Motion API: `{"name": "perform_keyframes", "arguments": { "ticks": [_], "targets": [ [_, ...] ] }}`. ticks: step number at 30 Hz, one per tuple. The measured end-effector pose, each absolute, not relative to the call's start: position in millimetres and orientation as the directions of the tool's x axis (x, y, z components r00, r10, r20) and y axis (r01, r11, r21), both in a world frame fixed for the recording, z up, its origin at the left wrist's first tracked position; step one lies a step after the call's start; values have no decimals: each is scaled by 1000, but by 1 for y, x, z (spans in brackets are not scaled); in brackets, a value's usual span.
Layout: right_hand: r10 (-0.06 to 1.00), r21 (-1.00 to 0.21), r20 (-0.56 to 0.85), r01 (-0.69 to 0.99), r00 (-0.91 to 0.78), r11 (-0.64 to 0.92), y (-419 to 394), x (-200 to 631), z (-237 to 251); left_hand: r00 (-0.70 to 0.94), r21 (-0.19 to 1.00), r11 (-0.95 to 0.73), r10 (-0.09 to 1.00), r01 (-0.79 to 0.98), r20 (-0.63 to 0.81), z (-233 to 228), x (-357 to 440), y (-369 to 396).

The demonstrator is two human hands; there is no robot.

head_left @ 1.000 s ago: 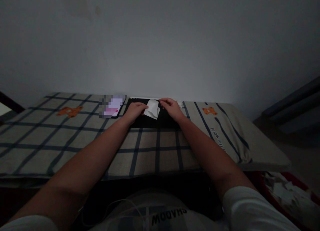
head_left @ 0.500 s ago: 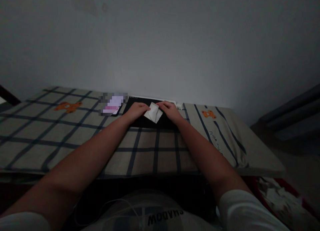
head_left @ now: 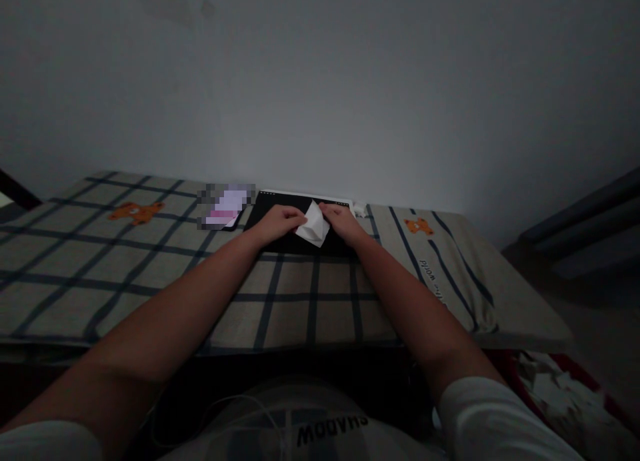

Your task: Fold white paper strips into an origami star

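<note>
Two hands: our left hand (head_left: 284,222) pinches the left side of the white paper (head_left: 315,226) between thumb and bent fingers; our right hand (head_left: 342,222) has its fingertips at the paper's upper right edge, though whether they pinch or only press we cannot tell

White paper: between our hands, above the black pad (head_left: 287,198), its layers overlapping and one corner pointing towards the wall (head_left: 320,101); whether it lies flat or is slightly raised we cannot tell

Fold in hand: we judge that we are shaping or straightening a fold, with the left hand steadying and the right hand guiding the edge

Next crease: it would call, we think, for matching the edges, holding the left side firm and running a finger along the bend against the pad

Weak spot: thin-looking layers could slip out of line if we let go too soon

Black pad: on the checked cloth (head_left: 310,304), with the phone (head_left: 227,208) just beside it on our left
</note>
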State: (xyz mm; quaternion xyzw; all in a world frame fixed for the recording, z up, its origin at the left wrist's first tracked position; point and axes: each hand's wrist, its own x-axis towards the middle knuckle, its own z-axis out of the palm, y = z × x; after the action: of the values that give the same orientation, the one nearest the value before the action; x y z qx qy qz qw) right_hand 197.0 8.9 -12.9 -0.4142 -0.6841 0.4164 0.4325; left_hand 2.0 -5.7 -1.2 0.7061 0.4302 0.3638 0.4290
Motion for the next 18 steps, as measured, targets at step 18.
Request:
{"name": "perform_keyframes", "arguments": {
  "ticks": [18],
  "targets": [
    [939, -921, 229, 254, -256, 294, 3, 190, -11, 456, 896, -319, 876, 309, 155, 0, 6, -9]
  ]
}}
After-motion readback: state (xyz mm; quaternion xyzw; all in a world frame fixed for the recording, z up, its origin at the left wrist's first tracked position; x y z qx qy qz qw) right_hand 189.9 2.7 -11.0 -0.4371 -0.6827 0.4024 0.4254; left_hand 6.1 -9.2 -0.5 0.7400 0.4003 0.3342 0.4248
